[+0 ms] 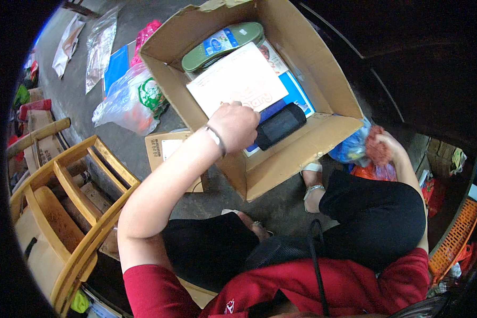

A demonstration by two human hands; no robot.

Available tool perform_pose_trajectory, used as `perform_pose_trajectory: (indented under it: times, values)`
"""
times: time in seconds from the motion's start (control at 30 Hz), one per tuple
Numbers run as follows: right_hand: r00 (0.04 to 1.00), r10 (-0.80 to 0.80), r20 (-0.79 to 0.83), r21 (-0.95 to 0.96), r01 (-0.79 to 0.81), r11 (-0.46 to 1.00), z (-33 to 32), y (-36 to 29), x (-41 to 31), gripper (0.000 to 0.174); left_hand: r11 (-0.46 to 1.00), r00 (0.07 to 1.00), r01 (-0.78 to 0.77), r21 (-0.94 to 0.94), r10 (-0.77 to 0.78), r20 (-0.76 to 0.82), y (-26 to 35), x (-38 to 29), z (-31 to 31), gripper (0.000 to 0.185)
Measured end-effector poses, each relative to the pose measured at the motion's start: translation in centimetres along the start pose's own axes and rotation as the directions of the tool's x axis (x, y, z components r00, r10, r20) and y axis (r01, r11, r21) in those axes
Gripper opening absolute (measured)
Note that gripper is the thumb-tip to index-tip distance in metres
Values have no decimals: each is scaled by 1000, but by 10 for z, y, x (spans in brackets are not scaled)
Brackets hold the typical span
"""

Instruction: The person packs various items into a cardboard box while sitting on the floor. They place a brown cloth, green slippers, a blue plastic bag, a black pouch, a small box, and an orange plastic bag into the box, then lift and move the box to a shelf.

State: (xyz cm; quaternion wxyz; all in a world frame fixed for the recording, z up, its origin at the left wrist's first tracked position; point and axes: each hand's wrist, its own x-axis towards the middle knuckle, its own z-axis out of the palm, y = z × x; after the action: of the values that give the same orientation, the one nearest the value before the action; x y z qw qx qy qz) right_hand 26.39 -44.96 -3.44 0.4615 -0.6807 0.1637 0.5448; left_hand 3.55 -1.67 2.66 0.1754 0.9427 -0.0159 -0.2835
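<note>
My left hand point(235, 124) is inside an open cardboard box point(302, 161), curled over the lower edge of a white booklet point(238, 81) with faint orange lettering. Its fingertips are hidden, so I cannot tell whether it grips anything. Right beside it lies a black cylindrical case point(282, 126). Behind the booklet rest green insoles or slippers point(244, 32) with a blue label, and a blue folder point(301, 97) shows beneath. Outside the box at right, my right hand point(393, 148) holds a reddish-brown fuzzy bundle point(377, 149) against a blue plastic bag point(351, 147).
To the left stands a wooden chair point(75, 190), near a small carton point(171, 149). White plastic bags point(127, 103), a pink bag point(145, 37) and a blue folder point(117, 65) lie on the floor. An orange plastic basket point(457, 238) is at far right.
</note>
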Motion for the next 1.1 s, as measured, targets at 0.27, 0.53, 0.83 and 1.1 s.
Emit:
perform_pose_trajectory:
  times: [0.27, 0.53, 0.83, 1.1]
  values:
    - [875, -448, -181, 38, 462, 886, -77, -57, -102, 41, 949, 707, -44, -312, -191, -681, -49, -127, 56, 3]
    - [968, -245, -58, -134, 236, 962, -70, -51, -20, 40, 455, 249, 775, -439, -858, -450, -203, -219, 268, 36]
    - [967, -226, -114, -181, 204, 962, -35, -36, -1, 39, 13, 501, 380, -925, -843, 194, -231, -211, 345, 43]
    - [979, -170, -114, -100, 158, 982, -21, -17, 7, 44, -80, 574, 394, -916, -756, 313, -230, -213, 332, 35]
